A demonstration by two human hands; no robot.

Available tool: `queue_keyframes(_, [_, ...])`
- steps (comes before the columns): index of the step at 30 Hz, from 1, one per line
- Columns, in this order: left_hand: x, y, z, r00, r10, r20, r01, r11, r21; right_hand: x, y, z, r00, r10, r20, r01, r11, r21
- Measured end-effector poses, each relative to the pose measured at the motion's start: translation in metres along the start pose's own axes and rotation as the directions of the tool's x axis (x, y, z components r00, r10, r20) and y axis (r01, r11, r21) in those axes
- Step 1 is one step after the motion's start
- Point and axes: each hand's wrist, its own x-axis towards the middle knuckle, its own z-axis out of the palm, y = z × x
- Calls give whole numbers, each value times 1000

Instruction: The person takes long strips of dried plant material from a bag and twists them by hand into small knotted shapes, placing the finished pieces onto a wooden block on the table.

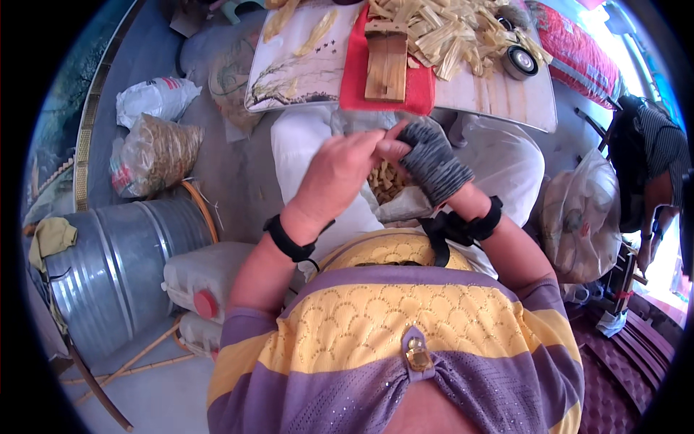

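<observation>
A grey glove (442, 175) is worn on the right grip (421, 148), on the near side of the block (387, 72). The glove's finger end is met by the left grip (341, 165), which is bare; its fingers are bent and brought in at the right thumb. Whether anything is pinched between the two grips cannot be told, the left fingertips being hidden; how far the right grip is opened cannot be told either. The glove is of ribbed knit, flecked dark and light, and the right thumb is left uncovered by it. A black strap (486, 220) is fastened round each wrist.

The block is of brown, grained wood, flat and oblong, with a raised crosspiece (386, 27) at its far end. It is laid on a red cloth (423, 94), by which part of the pale counter (289, 61) is covered. Thin, creased, yellowish strips (448, 36) are heaped to the right of the block; beyond them in that direction, a round black tin (520, 63) is set. On the near side of the block, small tan pieces (388, 186) are held in a pale bag (405, 207). A shiny red sack (578, 54) is seen well to the block's right, and a ridged metal drum (130, 260) well to its left.
</observation>
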Motion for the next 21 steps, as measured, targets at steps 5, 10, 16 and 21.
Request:
queue_keyframes(5, [-2,-12,3,1000,15,13,-17,982,187,-5,8,1,989,134,58,-128,987,-101])
queue_keyframes(10, [-1,-50,1,941,328,-83,-260,858,444,-8,-2,10,985,-155,72,169,943,-285])
queue_keyframes(16, [20,-73,1,956,263,-127,-208,918,338,2,-19,14,969,-237,-73,201,923,-329])
queue_keyframes(21, [46,-61,5,952,-290,97,270,650,-711,34,-14,-25,936,-203,-287,68,906,-417])
